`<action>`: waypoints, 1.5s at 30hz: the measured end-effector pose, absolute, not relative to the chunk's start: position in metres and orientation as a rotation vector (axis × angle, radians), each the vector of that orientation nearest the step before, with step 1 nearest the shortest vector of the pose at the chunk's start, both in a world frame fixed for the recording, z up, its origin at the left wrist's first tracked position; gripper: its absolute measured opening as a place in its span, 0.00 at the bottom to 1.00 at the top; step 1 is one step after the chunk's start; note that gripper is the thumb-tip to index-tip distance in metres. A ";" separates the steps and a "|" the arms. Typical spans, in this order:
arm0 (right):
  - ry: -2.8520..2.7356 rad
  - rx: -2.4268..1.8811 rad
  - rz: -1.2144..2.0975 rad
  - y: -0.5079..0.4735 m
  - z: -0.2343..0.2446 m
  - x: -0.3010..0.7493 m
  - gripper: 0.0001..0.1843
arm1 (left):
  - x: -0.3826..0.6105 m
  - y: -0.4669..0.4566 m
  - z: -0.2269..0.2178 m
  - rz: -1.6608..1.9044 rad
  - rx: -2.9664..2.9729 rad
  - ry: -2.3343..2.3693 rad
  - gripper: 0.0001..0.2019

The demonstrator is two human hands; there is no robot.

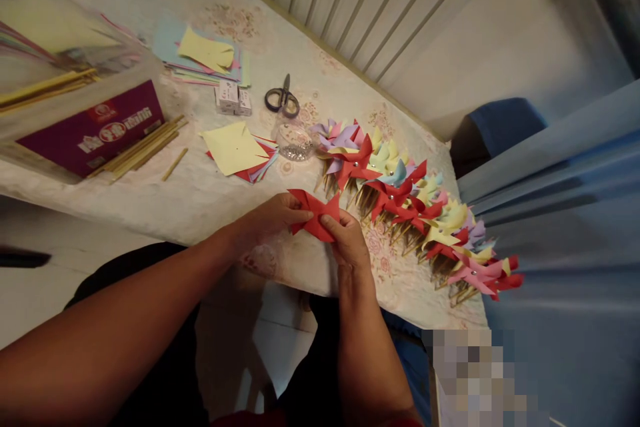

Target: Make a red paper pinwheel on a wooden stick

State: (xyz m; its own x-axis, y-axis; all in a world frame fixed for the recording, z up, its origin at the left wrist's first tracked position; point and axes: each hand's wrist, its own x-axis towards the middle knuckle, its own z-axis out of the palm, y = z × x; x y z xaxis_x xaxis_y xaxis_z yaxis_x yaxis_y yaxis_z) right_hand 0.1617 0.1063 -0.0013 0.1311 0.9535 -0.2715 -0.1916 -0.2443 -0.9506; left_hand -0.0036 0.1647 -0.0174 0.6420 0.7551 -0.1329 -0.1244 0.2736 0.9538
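Both hands hold a folded piece of red paper (316, 215) just above the table's near edge. My left hand (274, 216) pinches its left side with thumb and fingers closed. My right hand (348, 240) grips its lower right corner from below. To the right lies a long row of finished paper pinwheels (410, 203) in red, yellow, purple and pink, on wooden sticks.
On the floral table (210, 193) lie cut paper squares (236, 149), a clear bowl of small pins (294, 142), scissors (283, 97), two small boxes (233, 97), wooden sticks (145, 149), a purple box (95, 128) and a stack of coloured paper (203, 53). A radiator (360, 0) stands behind.
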 end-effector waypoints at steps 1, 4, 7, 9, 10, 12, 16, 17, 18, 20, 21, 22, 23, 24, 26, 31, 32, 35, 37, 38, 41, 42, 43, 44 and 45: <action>-0.836 -1.353 1.350 0.106 -0.002 0.161 0.19 | -0.003 0.164 -0.018 0.642 1.158 0.680 0.09; -0.848 -1.405 1.330 0.106 -0.004 0.160 0.19 | -0.002 0.164 -0.017 0.606 1.176 0.732 0.08; -0.870 -1.451 1.306 0.106 -0.007 0.162 0.18 | -0.001 0.165 -0.015 0.590 1.232 0.762 0.07; -0.907 -1.483 1.288 0.106 -0.008 0.165 0.16 | 0.000 0.165 -0.013 0.571 1.280 0.782 0.07; -0.937 -1.498 1.279 0.106 -0.008 0.166 0.15 | 0.000 0.166 -0.013 0.561 1.303 0.790 0.07; -1.001 -1.531 1.252 0.106 -0.007 0.168 0.15 | 0.001 0.166 -0.013 0.550 1.348 0.799 0.08; -1.063 -1.591 1.211 0.106 -0.006 0.170 0.14 | 0.001 0.167 -0.014 0.552 1.418 0.802 0.08; -1.064 -1.592 1.210 0.106 -0.006 0.170 0.14 | 0.001 0.167 -0.014 0.551 1.432 0.807 0.09; -1.063 -1.591 1.210 0.106 -0.006 0.169 0.14 | 0.001 0.166 -0.013 0.549 1.441 0.809 0.09; -1.063 -1.593 1.208 0.106 -0.008 0.169 0.13 | 0.001 0.166 -0.013 0.543 1.445 0.809 0.10; -1.066 -1.596 1.204 0.106 -0.009 0.170 0.12 | 0.001 0.166 -0.013 0.539 1.442 0.808 0.10; -1.073 -1.600 1.199 0.106 -0.010 0.170 0.11 | 0.001 0.166 -0.013 0.535 1.438 0.806 0.10; -1.079 -1.601 1.192 0.106 -0.011 0.170 0.11 | 0.001 0.166 -0.014 0.532 1.434 0.804 0.09; -1.084 -1.601 1.185 0.106 -0.012 0.170 0.10 | 0.002 0.166 -0.015 0.530 1.431 0.801 0.08; -1.094 -1.604 1.173 0.106 -0.012 0.170 0.10 | 0.002 0.166 -0.017 0.531 1.430 0.792 0.07; -1.110 -1.630 1.165 0.107 -0.007 0.169 0.09 | 0.002 0.166 -0.017 0.523 1.436 0.774 0.07; -1.112 -1.632 1.168 0.107 -0.005 0.168 0.09 | 0.002 0.166 -0.016 0.521 1.441 0.776 0.07; -1.122 -1.637 1.185 0.107 0.000 0.166 0.10 | 0.002 0.166 -0.015 0.511 1.448 0.777 0.07; -1.126 -1.641 1.195 0.107 0.003 0.165 0.10 | 0.002 0.166 -0.016 0.510 1.448 0.772 0.08; -1.129 -1.642 1.195 0.107 0.003 0.165 0.10 | 0.002 0.166 -0.016 0.514 1.453 0.771 0.08; -1.151 -1.637 1.172 0.106 0.003 0.166 0.09 | 0.002 0.166 -0.017 0.523 1.461 0.770 0.08; -1.159 -1.633 1.166 0.106 0.003 0.166 0.09 | 0.002 0.166 -0.017 0.523 1.463 0.772 0.08; -1.165 -1.630 1.165 0.106 0.002 0.167 0.09 | 0.002 0.166 -0.017 0.525 1.460 0.771 0.07; -1.169 -1.627 1.165 0.106 0.001 0.167 0.08 | 0.002 0.166 -0.017 0.529 1.457 0.767 0.07; -1.171 -1.623 1.169 0.106 0.000 0.168 0.08 | 0.002 0.165 -0.017 0.532 1.456 0.759 0.06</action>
State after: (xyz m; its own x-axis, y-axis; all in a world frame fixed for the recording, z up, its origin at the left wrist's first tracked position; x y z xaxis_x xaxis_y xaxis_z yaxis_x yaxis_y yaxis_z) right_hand 0.1677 0.1059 0.0002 0.1441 0.9641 -0.2229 0.2240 -0.2512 -0.9417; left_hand 0.0017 0.1654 -0.0168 0.6671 0.7328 -0.1344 0.1239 0.0687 0.9899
